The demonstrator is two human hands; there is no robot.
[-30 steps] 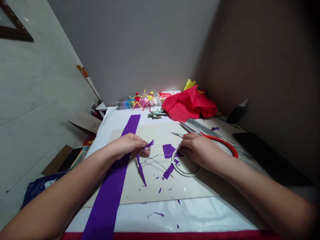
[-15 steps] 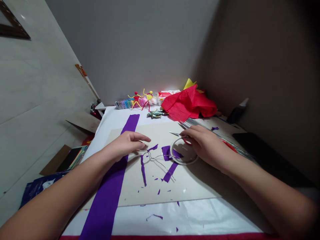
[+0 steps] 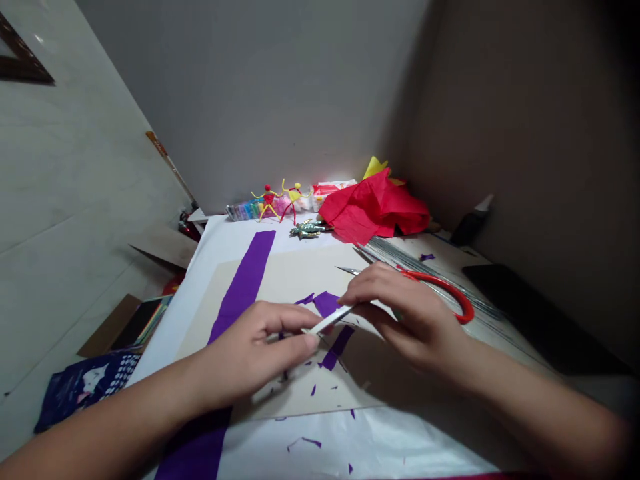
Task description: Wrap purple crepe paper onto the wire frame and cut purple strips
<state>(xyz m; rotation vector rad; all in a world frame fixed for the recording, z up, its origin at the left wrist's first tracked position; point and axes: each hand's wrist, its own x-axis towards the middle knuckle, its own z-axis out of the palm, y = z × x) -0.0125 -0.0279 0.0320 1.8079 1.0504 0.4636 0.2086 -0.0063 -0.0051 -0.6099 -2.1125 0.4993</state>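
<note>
1. Well, both hands are in tight over the board: the left hand (image 3: 250, 352) pinches one end of a pale strip (image 3: 330, 320), the right hand (image 3: 407, 320) closes on the other end, and the strip bridges the small gap between them.
2. That strip hangs above the middle of a cream card sheet (image 3: 295, 273). It could be clear tape, but it's hard to tell from here. It looks light and likely to flex, so the ends are the place to hold it, with fingers kept off its flat faces in case it's sticky.
3. Just below it, purple crepe paper scraps (image 3: 326, 304) lie on the card. They look soft and easily torn, so a gentle flat pinch would suit them.
4. Off to the right, red-handled scissors (image 3: 443, 291) rest across a bundle of silver wires (image 3: 420, 261), their blades reaching in by the right hand. The loop handle is the safe place to grip.
5. Now the containers: at the far edge sits a pack of coloured sticks (image 3: 245, 211), its contents too small to make out. Over on the left, a cardboard box (image 3: 125, 331) holds coloured paper sheets (image 3: 150, 321), with a navy printed bag (image 3: 85, 387) beside it.
</note>
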